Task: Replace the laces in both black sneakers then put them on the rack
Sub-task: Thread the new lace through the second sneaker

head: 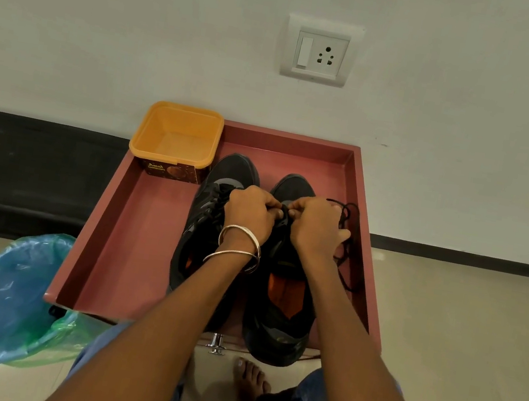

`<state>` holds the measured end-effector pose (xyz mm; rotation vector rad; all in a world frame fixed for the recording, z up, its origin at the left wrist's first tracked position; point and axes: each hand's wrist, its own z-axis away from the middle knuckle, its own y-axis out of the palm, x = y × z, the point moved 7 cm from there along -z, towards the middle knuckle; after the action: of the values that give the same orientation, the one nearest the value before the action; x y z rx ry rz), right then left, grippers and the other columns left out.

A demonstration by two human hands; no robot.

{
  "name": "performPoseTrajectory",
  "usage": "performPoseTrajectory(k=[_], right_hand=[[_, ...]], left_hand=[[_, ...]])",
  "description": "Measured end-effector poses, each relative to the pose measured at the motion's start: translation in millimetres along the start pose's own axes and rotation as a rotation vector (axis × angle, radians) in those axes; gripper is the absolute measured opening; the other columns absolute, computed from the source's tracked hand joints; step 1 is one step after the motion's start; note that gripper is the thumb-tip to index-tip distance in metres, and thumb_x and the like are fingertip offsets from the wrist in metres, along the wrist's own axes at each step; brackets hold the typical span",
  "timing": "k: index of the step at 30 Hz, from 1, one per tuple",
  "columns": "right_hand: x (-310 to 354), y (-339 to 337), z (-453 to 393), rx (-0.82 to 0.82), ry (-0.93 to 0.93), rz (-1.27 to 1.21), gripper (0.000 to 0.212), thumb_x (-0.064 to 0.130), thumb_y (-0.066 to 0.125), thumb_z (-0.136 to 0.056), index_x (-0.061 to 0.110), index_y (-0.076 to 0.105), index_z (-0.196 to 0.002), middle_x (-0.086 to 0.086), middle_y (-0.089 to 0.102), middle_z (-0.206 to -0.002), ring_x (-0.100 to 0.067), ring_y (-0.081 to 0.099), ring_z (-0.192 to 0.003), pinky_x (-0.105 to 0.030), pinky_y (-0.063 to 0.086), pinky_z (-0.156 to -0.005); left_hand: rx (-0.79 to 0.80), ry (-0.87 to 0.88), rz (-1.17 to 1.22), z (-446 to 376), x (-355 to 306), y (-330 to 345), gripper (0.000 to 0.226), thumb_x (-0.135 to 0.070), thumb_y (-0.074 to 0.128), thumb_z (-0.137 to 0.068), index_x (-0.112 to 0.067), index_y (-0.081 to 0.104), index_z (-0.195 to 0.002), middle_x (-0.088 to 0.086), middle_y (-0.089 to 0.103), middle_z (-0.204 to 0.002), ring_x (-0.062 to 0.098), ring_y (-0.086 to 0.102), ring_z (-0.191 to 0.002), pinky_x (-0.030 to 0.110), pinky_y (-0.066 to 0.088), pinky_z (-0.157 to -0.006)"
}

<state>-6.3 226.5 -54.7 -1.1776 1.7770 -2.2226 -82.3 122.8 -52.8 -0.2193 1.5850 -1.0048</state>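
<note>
Two black sneakers are sitting side by side, toes toward the wall, in a shallow reddish-brown tray (133, 231) resting on the floor against a white wall. The left hand (249, 213) and the right hand (316, 227) are meeting knuckle to knuckle over the lace area of the right sneaker (276, 313), fingers curled and pinching the black lace (348, 220) between them. The loose length of that lace is trailing in loops over the sneaker's right side, close to the tray's right wall. Two metal bangles (238, 248) are circling the left wrist. The left sneaker (208, 219) is lying just beside its mate, partly under the left forearm; its lacing is showing dark across the tongue.

The heel of the right sneaker is overhanging the tray's near edge, next to a small metal knob (216, 343). A wide strip of bare tray floor is lying open on the left of the shoes. An orange tub (176, 137) is sitting over the tray's far left corner, its rim reaching past the far wall. A bin lined with a blue bag (9, 295) is standing on the floor just off the tray's near left corner. A bare foot (250, 376) is resting on the tiles below the tray.
</note>
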Motion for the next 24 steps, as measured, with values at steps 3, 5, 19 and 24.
performPoseTrajectory(k=[3,5,19,24], right_hand=[[-1.1,-3.4,2.6,-0.038,0.019,-0.015,0.021,0.011,0.055,-0.093,0.022,0.073,-0.088,0.002,0.068,-0.09,-0.023,0.059,-0.096,-0.049,0.03,-0.091],[-2.7,-5.9,4.3,-0.067,0.029,-0.008,0.02,0.013,0.057,-0.094,0.023,0.074,-0.093,0.002,0.069,-0.092,-0.023,0.06,-0.094,-0.044,0.031,-0.087],[-6.4,-4.0,0.7,-0.079,-0.089,-0.355,0.015,-0.003,0.066,-0.083,0.009,0.065,-0.092,0.006,0.062,-0.071,-0.013,0.065,-0.074,-0.032,0.056,-0.077],[-12.5,-4.3,2.1,0.146,-0.056,-0.502,0.024,-0.011,0.062,-0.083,0.004,0.064,-0.102,-0.004,0.067,-0.086,-0.007,0.063,-0.076,-0.01,0.05,-0.068]], left_hand=[[0.006,0.013,-0.022,-1.2,0.5,-0.6,0.016,-0.021,0.069,-0.085,-0.018,0.076,-0.1,0.005,0.073,-0.097,0.021,0.066,-0.095,0.032,0.052,-0.087],[0.009,0.021,-0.019,-2.1,0.6,-0.8,0.016,-0.021,0.07,-0.085,-0.018,0.076,-0.099,0.004,0.073,-0.098,0.02,0.066,-0.095,0.029,0.051,-0.087],[0.014,0.07,-0.145,-8.1,-4.3,2.9,0.017,-0.03,0.06,-0.092,-0.016,0.068,-0.092,0.004,0.069,-0.093,0.025,0.063,-0.092,0.035,0.048,-0.078],[0.037,0.081,-0.284,-9.4,-5.8,7.6,0.029,-0.03,0.043,-0.099,-0.005,0.055,-0.106,0.013,0.063,-0.107,0.033,0.059,-0.1,0.036,0.035,-0.072]])
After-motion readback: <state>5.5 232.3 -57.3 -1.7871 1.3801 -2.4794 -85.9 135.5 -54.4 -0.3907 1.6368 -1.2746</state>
